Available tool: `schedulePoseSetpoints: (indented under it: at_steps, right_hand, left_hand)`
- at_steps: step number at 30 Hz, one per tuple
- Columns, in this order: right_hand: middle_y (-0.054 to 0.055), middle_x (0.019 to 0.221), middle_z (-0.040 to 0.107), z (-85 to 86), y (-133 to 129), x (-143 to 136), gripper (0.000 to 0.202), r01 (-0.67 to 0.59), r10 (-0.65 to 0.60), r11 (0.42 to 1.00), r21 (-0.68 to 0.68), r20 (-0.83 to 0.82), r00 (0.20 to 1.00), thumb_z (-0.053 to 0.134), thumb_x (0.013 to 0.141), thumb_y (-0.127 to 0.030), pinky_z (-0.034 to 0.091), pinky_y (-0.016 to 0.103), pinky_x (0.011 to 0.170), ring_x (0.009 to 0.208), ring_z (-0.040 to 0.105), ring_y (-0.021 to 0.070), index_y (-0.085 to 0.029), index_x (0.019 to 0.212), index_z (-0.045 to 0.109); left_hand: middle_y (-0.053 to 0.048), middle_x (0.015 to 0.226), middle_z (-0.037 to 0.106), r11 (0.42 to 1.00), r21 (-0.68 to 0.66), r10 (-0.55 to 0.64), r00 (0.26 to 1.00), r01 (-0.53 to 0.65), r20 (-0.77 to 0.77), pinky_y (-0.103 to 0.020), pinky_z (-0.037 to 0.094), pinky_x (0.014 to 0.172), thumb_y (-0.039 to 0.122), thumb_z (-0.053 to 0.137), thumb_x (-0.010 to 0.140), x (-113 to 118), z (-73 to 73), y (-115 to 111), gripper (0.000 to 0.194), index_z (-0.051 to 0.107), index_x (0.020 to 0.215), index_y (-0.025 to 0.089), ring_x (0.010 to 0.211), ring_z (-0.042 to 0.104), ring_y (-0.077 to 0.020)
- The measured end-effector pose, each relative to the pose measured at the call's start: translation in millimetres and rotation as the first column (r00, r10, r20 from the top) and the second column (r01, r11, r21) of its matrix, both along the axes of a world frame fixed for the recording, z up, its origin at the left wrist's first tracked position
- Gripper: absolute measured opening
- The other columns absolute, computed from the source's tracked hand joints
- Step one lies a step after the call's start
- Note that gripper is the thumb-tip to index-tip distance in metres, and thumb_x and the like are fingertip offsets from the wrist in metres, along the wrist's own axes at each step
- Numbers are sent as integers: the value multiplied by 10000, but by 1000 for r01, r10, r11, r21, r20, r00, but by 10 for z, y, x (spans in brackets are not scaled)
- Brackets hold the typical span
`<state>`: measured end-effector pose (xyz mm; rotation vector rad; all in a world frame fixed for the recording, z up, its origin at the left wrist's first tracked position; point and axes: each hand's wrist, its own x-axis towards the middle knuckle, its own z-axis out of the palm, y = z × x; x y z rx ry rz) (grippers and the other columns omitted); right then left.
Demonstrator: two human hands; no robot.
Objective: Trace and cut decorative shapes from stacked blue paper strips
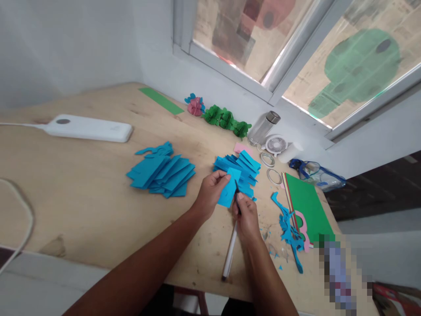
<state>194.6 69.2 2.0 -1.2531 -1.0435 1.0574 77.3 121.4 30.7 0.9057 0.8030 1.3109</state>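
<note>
Near the middle of the wooden table, my left hand [211,192] pinches the upper left edge of a blue paper piece [226,195]. My right hand [245,213] is closed around small dark-handled scissors [237,197], their blades at the paper's right side. Just behind the held paper lies a fanned pile of blue paper pieces [251,163]. A larger stack of blue pieces [164,174] rests to the left. Below the hands a white pen [229,254] with a dark tip lies on the table [108,210].
Blue scraps [287,228] lie right, beside green sheets [307,204] and a pink cutout [302,228]. Behind stand a bottle [263,128], a small fan [276,144], tape rolls [274,176] and green paper shapes [226,119]. A white power bank [90,128] with a cable lies left.
</note>
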Motion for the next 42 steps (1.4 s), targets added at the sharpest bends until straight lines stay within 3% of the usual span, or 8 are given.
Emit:
schedulePoseSetpoints:
  at_steps: [19, 42]
  right_hand:
    - [-83, 414, 356, -8, -13, -11, 493, 85, -79, 992, -97, 63, 995, 611, 760, -658, 137, 252, 411, 388, 229, 76, -202, 605, 509]
    - [-69, 474, 351, -73, -1, 47, 467, 99, -95, 995, -18, 180, 979, 599, 810, -593, 190, 254, 454, 459, 254, 92, -193, 578, 531]
  left_hand:
    - [35, 571, 523, 999, -30, 10, 1000, -10, -16, -232, 377, 519, 410, 672, 702, -15, 11, -3, 251, 595, 638, 179, 536, 434, -111]
    - [25, 561, 552, 997, -49, -57, 998, 56, -27, -235, 386, 499, 398, 682, 695, -27, -6, 4, 242, 606, 647, 173, 508, 454, -113]
